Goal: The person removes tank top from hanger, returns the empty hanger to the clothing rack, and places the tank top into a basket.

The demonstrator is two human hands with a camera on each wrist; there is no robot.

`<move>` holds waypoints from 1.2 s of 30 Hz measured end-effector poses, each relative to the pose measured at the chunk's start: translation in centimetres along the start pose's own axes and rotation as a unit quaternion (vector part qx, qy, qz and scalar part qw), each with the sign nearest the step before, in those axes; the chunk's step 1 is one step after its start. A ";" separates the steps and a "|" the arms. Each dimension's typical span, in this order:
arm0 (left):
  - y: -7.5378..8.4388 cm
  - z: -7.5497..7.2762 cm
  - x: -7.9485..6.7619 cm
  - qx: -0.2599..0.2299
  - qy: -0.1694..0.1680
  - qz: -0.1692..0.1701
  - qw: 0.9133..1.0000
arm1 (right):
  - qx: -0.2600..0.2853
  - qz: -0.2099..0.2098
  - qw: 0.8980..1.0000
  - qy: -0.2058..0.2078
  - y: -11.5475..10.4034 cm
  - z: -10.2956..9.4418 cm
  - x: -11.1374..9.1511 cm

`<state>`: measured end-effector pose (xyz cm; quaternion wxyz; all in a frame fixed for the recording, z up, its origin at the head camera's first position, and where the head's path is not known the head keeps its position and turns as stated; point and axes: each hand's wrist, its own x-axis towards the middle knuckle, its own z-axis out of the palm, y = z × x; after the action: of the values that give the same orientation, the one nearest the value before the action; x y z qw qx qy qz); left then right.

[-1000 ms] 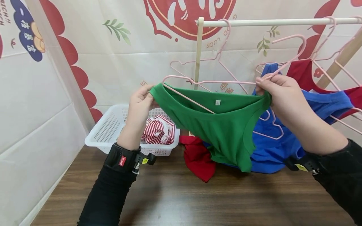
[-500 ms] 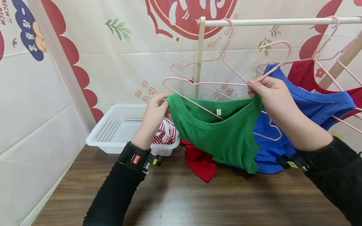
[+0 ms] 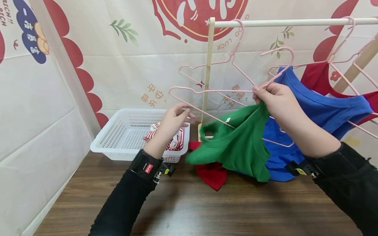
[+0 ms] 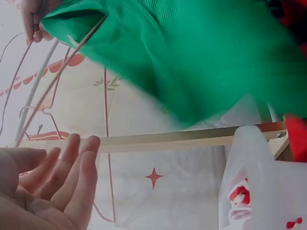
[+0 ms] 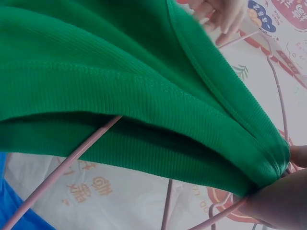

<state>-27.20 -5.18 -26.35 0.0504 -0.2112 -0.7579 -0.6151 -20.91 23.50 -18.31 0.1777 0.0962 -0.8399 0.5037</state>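
My right hand pinches a pink hanger just below its hook, together with one shoulder of a green tank top. From that pinch the top hangs down, its free side drooping and blurred. The hanger's lower bar runs into the neckline, as the right wrist view shows. My left hand is beside the hanger's bare left end, holding nothing. Its fingers are spread and relaxed in the left wrist view, apart from the green cloth.
A white basket with red-striped cloth stands behind my left wrist. On the rack rail hang a bare pink hanger, a blue top and a red one. Red cloth lies on the table.
My left hand has let go of the green top's left shoulder, which has dropped off the hanger's end. My right hand has moved left and slightly down with the hanger.
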 end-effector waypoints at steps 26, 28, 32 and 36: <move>0.4 -2.5 -1.4 -0.090 -0.029 0.107 0.990 | -0.039 0.007 0.999 -0.029 0.9 0.2 -0.1; 0.2 -2.6 -1.6 -0.093 -0.045 0.103 0.989 | -0.050 0.007 0.998 -0.035 1.1 0.3 -0.1; 0.1 -2.4 -1.9 -0.116 -0.017 0.124 0.985 | -0.072 0.000 0.996 -0.053 1.3 0.6 0.0; 0.3 -2.3 -2.2 -0.134 0.042 0.145 0.979 | -0.075 -0.011 0.994 -0.072 1.2 0.7 0.0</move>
<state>-25.46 -7.88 -26.25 0.1419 -0.2976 -0.6272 -0.7057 -21.45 23.48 -19.61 0.1288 0.1278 -0.8850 0.4287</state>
